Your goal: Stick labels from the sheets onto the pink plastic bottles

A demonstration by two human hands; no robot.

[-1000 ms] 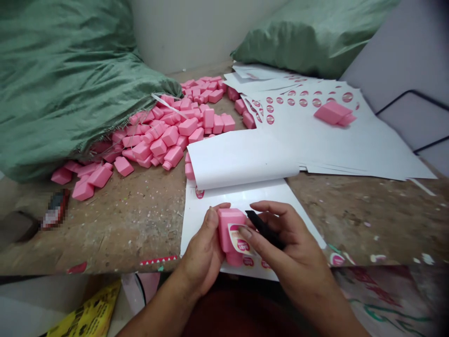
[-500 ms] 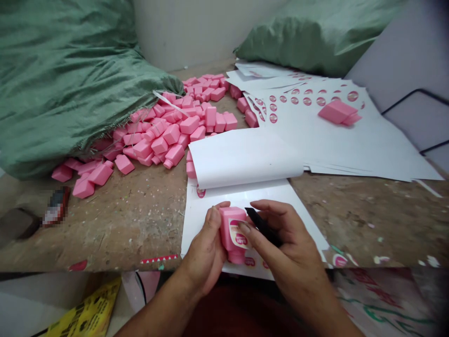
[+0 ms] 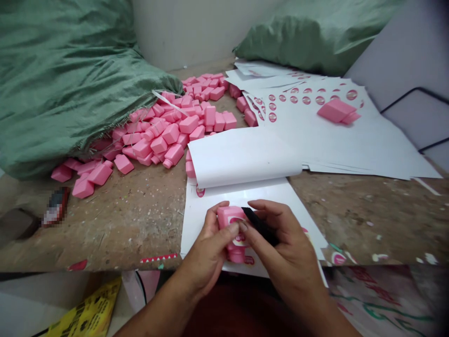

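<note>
A small pink plastic bottle [image 3: 226, 216] is in my left hand [image 3: 205, 250], its neck pointing down toward me. On its face is a white and pink label [image 3: 240, 239], with my left thumb pressing on it. My right hand [image 3: 286, 248] has its fingers curled round a slim black tool [image 3: 257, 224] with a slanted tip; its exact kind I cannot make out. The right thumb also touches the label, close to the left thumb. Beneath both hands lies a sticker sheet [image 3: 217, 201], its far part folded over in a white curl [image 3: 245, 157].
Many pink bottles [image 3: 171, 133] spill from a green sack [image 3: 70, 93] at the left. Stacked label sheets [image 3: 351, 145] lie at the right, with one pink object [image 3: 338, 111] on top. A blurred red and black item [image 3: 56, 206] rests at the left, near the table's front edge [image 3: 115, 267].
My left thumb has come from the bottle's side onto the label, meeting the right thumb. The black tool has shifted slightly left, closer against the bottle.
</note>
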